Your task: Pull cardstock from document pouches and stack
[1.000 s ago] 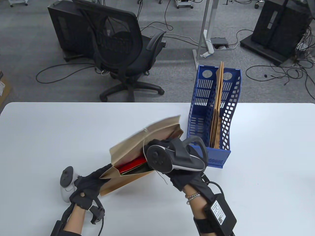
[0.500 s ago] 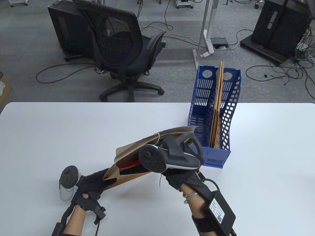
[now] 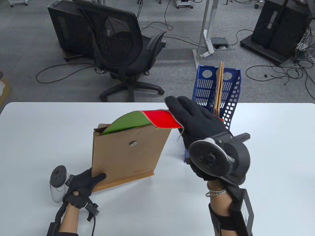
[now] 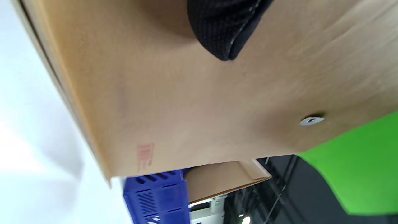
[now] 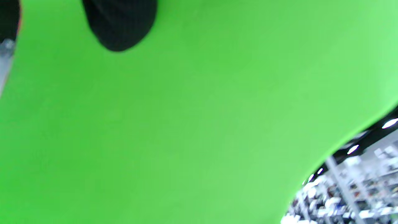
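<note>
A brown paper document pouch (image 3: 128,152) stands upright on the white table (image 3: 37,137); it fills the left wrist view (image 4: 186,109). My left hand (image 3: 83,183) grips its lower left corner. My right hand (image 3: 194,120) holds red cardstock (image 3: 161,119) and green cardstock (image 3: 125,121), which curve up out of the pouch's top. The green sheet shows in the left wrist view (image 4: 357,171) and fills the right wrist view (image 5: 186,124), with a fingertip (image 5: 119,23) on it.
A blue file rack (image 3: 209,98) with more brown pouches (image 3: 218,91) stands at the table's far edge, behind my right hand. A black office chair (image 3: 123,54) stands on the floor beyond the table.
The pouch went from tilted with its open mouth toward me to standing upright. My right hand came out of the pouch mouth and rose, drawing the red and green cardstock up out of the top.
</note>
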Demonstrator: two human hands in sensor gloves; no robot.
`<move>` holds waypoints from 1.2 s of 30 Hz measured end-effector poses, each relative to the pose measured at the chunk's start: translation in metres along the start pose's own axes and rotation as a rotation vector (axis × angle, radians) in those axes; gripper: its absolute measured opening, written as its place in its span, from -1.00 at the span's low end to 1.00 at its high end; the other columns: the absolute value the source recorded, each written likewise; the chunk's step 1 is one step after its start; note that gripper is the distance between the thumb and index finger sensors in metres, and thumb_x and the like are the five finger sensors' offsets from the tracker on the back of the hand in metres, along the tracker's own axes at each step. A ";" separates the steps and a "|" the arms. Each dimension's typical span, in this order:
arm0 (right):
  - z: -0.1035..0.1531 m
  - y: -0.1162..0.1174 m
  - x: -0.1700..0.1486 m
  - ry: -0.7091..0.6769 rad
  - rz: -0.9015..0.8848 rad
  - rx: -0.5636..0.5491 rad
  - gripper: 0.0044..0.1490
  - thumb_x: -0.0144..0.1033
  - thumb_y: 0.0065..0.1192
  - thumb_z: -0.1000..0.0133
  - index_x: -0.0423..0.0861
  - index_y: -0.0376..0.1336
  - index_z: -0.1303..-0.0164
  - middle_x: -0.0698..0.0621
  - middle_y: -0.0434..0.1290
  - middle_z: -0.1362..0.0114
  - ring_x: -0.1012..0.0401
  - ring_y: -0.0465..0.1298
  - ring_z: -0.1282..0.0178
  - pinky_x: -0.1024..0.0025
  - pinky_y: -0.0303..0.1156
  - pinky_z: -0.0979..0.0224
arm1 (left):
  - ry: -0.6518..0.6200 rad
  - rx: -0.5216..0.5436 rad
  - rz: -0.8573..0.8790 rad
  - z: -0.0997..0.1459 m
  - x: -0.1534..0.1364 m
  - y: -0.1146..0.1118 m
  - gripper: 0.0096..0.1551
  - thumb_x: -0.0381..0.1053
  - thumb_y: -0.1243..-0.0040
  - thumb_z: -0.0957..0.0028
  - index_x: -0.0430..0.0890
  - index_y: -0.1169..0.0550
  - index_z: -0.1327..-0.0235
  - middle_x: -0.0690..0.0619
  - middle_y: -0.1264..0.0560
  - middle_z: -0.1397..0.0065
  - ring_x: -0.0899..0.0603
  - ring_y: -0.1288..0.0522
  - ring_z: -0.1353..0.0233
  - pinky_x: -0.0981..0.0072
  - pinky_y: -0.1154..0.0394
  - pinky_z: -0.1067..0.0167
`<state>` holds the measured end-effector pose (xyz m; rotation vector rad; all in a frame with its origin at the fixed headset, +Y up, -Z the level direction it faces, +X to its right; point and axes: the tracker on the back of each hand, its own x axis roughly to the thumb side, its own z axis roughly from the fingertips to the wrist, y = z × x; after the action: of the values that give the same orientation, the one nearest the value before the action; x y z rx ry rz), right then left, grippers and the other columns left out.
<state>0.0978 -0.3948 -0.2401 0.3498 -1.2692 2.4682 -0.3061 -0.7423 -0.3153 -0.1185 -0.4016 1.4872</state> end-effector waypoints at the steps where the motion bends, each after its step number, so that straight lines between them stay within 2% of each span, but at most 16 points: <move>1: 0.004 -0.005 -0.004 0.021 0.004 -0.061 -0.43 -0.15 0.17 -0.21 0.23 0.29 -0.48 -0.02 0.57 -0.39 0.03 0.63 -0.26 0.15 0.59 -0.24 | 0.004 0.007 0.002 0.002 0.000 0.003 -0.47 -0.04 -0.29 -0.01 0.19 -0.55 -0.30 0.00 -0.69 -0.31 -0.12 -0.69 -0.24 0.01 -0.54 -0.17; 2: 0.009 -0.012 -0.008 0.045 0.001 -0.131 -0.42 -0.15 0.15 -0.22 0.23 0.27 -0.50 -0.02 0.56 -0.39 0.04 0.64 -0.25 0.18 0.61 -0.22 | 0.002 0.014 0.018 0.003 0.000 0.006 -0.47 -0.03 -0.29 -0.01 0.20 -0.55 -0.30 0.01 -0.70 -0.29 -0.12 -0.70 -0.22 0.03 -0.56 -0.15; 5: 0.023 -0.023 -0.020 0.073 -0.069 -0.250 -0.41 -0.18 0.13 -0.23 0.20 0.23 -0.53 -0.05 0.55 -0.39 0.04 0.65 -0.22 0.22 0.65 -0.14 | -0.002 0.028 0.076 0.005 -0.002 0.013 -0.46 -0.02 -0.27 -0.02 0.18 -0.53 -0.33 0.00 -0.71 -0.26 -0.10 -0.73 -0.17 0.04 -0.58 -0.11; 8: 0.045 -0.017 -0.032 0.050 -0.127 -0.325 -0.41 -0.22 0.14 -0.22 0.18 0.23 -0.52 -0.09 0.54 -0.39 0.01 0.66 -0.17 0.24 0.68 -0.07 | -0.004 0.061 0.128 0.008 -0.003 0.021 -0.44 -0.02 -0.26 -0.03 0.15 -0.50 -0.37 -0.01 -0.72 -0.24 -0.10 -0.74 -0.14 0.05 -0.60 -0.08; 9: 0.052 -0.012 -0.035 0.049 -0.133 -0.320 -0.41 -0.22 0.14 -0.21 0.19 0.22 -0.51 -0.09 0.53 -0.40 0.02 0.67 -0.17 0.25 0.69 -0.06 | -0.008 0.072 0.144 0.009 -0.003 0.023 -0.44 -0.01 -0.26 -0.04 0.15 -0.50 -0.37 -0.01 -0.72 -0.24 -0.10 -0.74 -0.14 0.05 -0.60 -0.07; 12: 0.080 0.026 -0.045 0.056 -0.153 -0.232 -0.41 -0.25 0.15 -0.21 0.21 0.22 -0.50 -0.11 0.48 -0.44 -0.01 0.65 -0.20 0.24 0.69 -0.08 | -0.015 0.115 0.182 0.015 0.000 0.035 -0.45 -0.01 -0.25 -0.05 0.13 -0.50 -0.38 -0.02 -0.72 -0.23 -0.11 -0.74 -0.13 0.05 -0.59 -0.06; 14: 0.100 0.058 -0.051 0.024 -0.100 -0.175 -0.41 -0.24 0.14 -0.20 0.21 0.22 -0.49 -0.10 0.48 -0.43 0.02 0.67 -0.17 0.29 0.71 -0.04 | -0.007 0.161 0.191 0.021 0.004 0.044 -0.44 -0.01 -0.24 -0.06 0.11 -0.49 -0.39 -0.03 -0.72 -0.23 -0.12 -0.74 -0.12 0.04 -0.59 -0.06; 16: 0.126 0.101 -0.050 -0.009 -0.008 -0.060 -0.40 -0.26 0.14 -0.20 0.20 0.21 -0.49 -0.11 0.45 -0.45 0.00 0.65 -0.20 0.28 0.71 -0.06 | 0.023 0.221 0.168 0.031 0.010 0.057 -0.44 -0.01 -0.24 -0.06 0.12 -0.49 -0.39 -0.05 -0.72 -0.23 -0.13 -0.74 -0.13 0.03 -0.58 -0.06; 21: 0.169 0.185 -0.030 -0.196 0.189 0.226 -0.40 -0.26 0.14 -0.19 0.18 0.20 -0.49 -0.11 0.46 -0.44 0.00 0.65 -0.19 0.27 0.71 -0.06 | 0.068 0.312 0.140 0.052 0.017 0.082 -0.45 -0.02 -0.25 -0.07 0.12 -0.50 -0.39 -0.05 -0.71 -0.24 -0.13 -0.73 -0.14 0.02 -0.58 -0.08; 24: 0.184 0.223 -0.020 -0.228 0.282 0.358 -0.40 -0.27 0.15 -0.17 0.16 0.23 -0.47 -0.12 0.47 -0.42 -0.01 0.65 -0.18 0.24 0.70 -0.04 | 0.065 0.339 0.197 0.060 0.015 0.090 -0.45 -0.02 -0.24 -0.07 0.11 -0.49 -0.39 -0.06 -0.71 -0.23 -0.13 -0.73 -0.13 0.02 -0.57 -0.08; 26: 0.196 0.251 -0.016 -0.256 0.395 0.485 -0.40 -0.26 0.16 -0.17 0.17 0.23 -0.47 -0.10 0.48 -0.42 0.00 0.65 -0.18 0.24 0.70 -0.04 | 0.050 0.342 0.227 0.063 0.015 0.094 -0.45 -0.03 -0.24 -0.08 0.11 -0.49 -0.40 -0.05 -0.71 -0.24 -0.13 -0.73 -0.14 0.02 -0.57 -0.08; 29: 0.212 0.280 -0.014 -0.294 0.496 0.676 -0.40 -0.24 0.16 -0.17 0.17 0.24 -0.47 -0.08 0.47 -0.45 -0.02 0.62 -0.24 0.18 0.66 -0.11 | 0.053 0.323 0.225 0.061 0.014 0.093 -0.45 -0.02 -0.24 -0.08 0.11 -0.49 -0.39 -0.06 -0.72 -0.23 -0.13 -0.74 -0.13 0.02 -0.58 -0.07; 31: 0.219 0.290 -0.014 -0.284 0.537 0.764 -0.36 -0.17 0.14 -0.17 0.12 0.22 -0.52 -0.08 0.47 -0.47 0.02 0.63 -0.27 0.21 0.67 -0.14 | 0.077 0.301 0.202 0.058 0.011 0.090 -0.45 -0.02 -0.24 -0.07 0.11 -0.50 -0.39 -0.05 -0.72 -0.22 -0.13 -0.74 -0.12 0.02 -0.58 -0.07; 32: 0.222 0.295 -0.015 -0.255 0.523 0.860 -0.33 -0.06 0.16 -0.14 0.10 0.26 -0.51 -0.08 0.45 -0.50 0.00 0.61 -0.31 0.17 0.66 -0.16 | 0.095 0.289 0.187 0.056 0.010 0.089 -0.45 -0.02 -0.24 -0.07 0.10 -0.50 -0.39 -0.06 -0.72 -0.22 -0.13 -0.74 -0.12 0.02 -0.58 -0.06; 33: 0.224 0.299 -0.016 -0.221 0.504 0.936 -0.20 0.06 0.17 -0.09 0.09 0.19 -0.58 -0.11 0.41 -0.55 -0.03 0.57 -0.36 0.11 0.63 -0.19 | 0.108 0.279 0.176 0.055 0.009 0.087 -0.45 -0.02 -0.24 -0.07 0.09 -0.50 -0.39 -0.06 -0.72 -0.21 -0.13 -0.74 -0.11 0.02 -0.59 -0.06; 36: 0.230 0.308 -0.024 -0.094 0.423 1.141 -0.03 0.22 0.10 -0.03 0.06 0.11 -0.67 -0.16 0.32 -0.63 -0.11 0.46 -0.48 -0.04 0.54 -0.28 | 0.138 0.249 0.148 0.051 0.006 0.083 -0.44 -0.02 -0.24 -0.07 0.07 -0.50 -0.39 -0.06 -0.73 -0.20 -0.13 -0.75 -0.10 0.03 -0.59 -0.04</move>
<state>0.0079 -0.7544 -0.3437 0.4839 0.2292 3.3350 -0.4007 -0.7376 -0.2936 -0.0524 -0.0960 1.6518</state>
